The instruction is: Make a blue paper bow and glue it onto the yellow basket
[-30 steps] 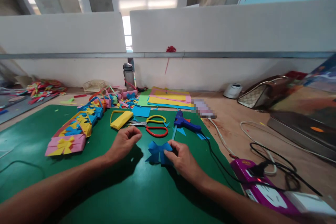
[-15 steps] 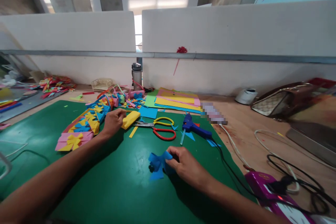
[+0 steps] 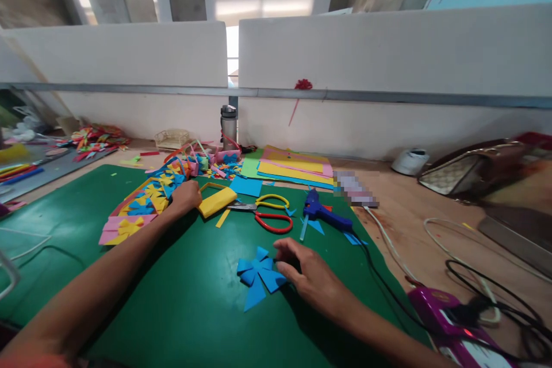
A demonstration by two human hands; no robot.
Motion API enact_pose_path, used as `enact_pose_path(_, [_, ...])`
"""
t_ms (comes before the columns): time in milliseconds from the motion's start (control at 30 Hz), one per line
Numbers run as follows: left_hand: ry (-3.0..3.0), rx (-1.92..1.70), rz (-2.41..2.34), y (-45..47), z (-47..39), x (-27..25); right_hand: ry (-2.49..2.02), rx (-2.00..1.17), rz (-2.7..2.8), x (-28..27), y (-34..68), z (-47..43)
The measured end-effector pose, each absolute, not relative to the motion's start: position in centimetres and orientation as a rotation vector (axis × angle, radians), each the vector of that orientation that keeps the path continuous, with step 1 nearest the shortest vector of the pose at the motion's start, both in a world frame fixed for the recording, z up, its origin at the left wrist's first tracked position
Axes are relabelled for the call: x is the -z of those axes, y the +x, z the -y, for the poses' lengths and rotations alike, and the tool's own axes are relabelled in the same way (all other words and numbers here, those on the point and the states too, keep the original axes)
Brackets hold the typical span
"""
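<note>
A blue paper bow (image 3: 257, 273) lies flat on the green mat (image 3: 172, 293), its loops and tails spread. Just to its right hovers my right hand (image 3: 308, 273), thumb and fingers apart and nothing between them. Farther off, my left hand (image 3: 186, 198) is closed at the left end of a folded yellow paper bag (image 3: 218, 202) with a strip handle; its fingertips are partly hidden. Scissors (image 3: 271, 220) with one yellow and one red handle lie beside the bag. A row of decorated paper pieces (image 3: 144, 207) with yellow and blue bows sits left of that hand.
A blue glue gun (image 3: 325, 215) rests right of the scissors, its cord running to a purple power strip (image 3: 448, 322). Coloured paper sheets (image 3: 293, 167), paper scraps and a bottle (image 3: 228, 126) stand along the back. A phone (image 3: 356, 188) and a handbag (image 3: 470, 167) are at right.
My right hand has let go of the blue bow, which now lies flat and face up. My left hand has shifted slightly left and lower against the yellow bag, whose handle shows more.
</note>
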State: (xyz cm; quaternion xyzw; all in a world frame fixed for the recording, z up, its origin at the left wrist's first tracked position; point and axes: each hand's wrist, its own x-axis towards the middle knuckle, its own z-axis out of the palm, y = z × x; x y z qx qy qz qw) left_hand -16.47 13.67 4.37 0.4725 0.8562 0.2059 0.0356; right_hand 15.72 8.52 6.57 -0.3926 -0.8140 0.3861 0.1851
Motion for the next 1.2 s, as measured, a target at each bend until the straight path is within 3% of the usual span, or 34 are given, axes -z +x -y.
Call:
enact_pose_path(333, [1.963,-1.196,-2.286,-10.7,-10.3,-8.4,-1.115,-1.02,1.944,-6.9,16.1,-9.3])
enact_pose_path(567, [2.048,-1.259,-2.248,-9.7,-10.2,-8.6,-1.091,-1.088,1.95,-6.4,15.7,-9.3])
enact_pose_path(867, [1.716,-1.261,-2.375,-15.1,-12.5,-6.5,-1.095,-0.705,2.428,-8.2,11.8,-11.7])
enact_pose_path(1200, [1.518,-1.087,-2.404,-16.3,-14.1,-3.3,-1.224,0.054,2.892,-6.7,7.2,-16.5])
